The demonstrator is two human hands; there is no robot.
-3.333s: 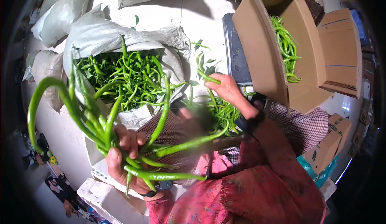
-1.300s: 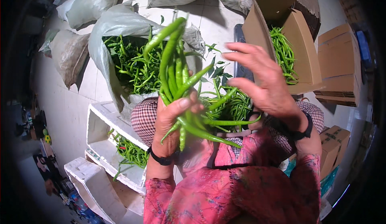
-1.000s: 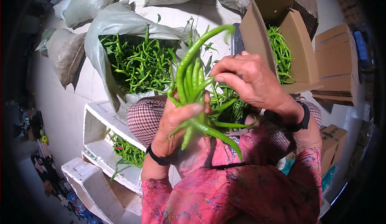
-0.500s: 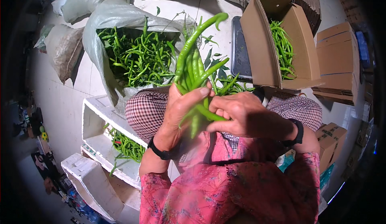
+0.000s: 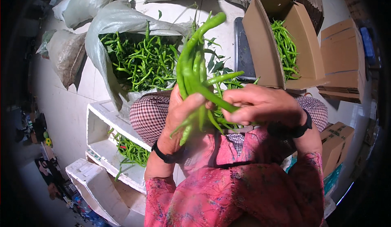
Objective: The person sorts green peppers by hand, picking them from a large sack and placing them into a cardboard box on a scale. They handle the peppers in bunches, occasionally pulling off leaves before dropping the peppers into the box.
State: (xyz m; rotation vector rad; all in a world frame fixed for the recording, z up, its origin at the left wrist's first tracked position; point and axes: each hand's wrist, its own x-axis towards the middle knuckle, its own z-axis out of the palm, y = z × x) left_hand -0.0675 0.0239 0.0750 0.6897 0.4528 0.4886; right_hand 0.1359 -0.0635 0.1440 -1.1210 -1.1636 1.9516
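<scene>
My left hand (image 5: 179, 113) is closed around an upright bunch of long green chili peppers (image 5: 189, 70), whose tips stick out above and below the fist. Between the fingers of my right hand (image 5: 264, 107) is the lower end of one green chili pepper (image 5: 219, 100), slanting across the front of the bunch. Motion blurs that pepper and my right fingertips. Behind my hands, more loose green peppers (image 5: 230, 84) lie near my lap, partly hidden. Beyond my left hand, an open pale sack (image 5: 118, 17) holds a heap of green peppers (image 5: 142, 64).
An open cardboard box (image 5: 262, 43) with green peppers stands at the right, beside a dark flat scale-like tray (image 5: 240, 52). White foam boxes (image 5: 95, 113) sit at the left, one holding peppers. Flattened cartons (image 5: 340, 60) and full sacks (image 5: 67, 56) stand around.
My right hand has moved a little right and up, and the pepper in it now slants across the bunch. The bunch has shifted slightly in my left hand. The whole view has shifted slightly.
</scene>
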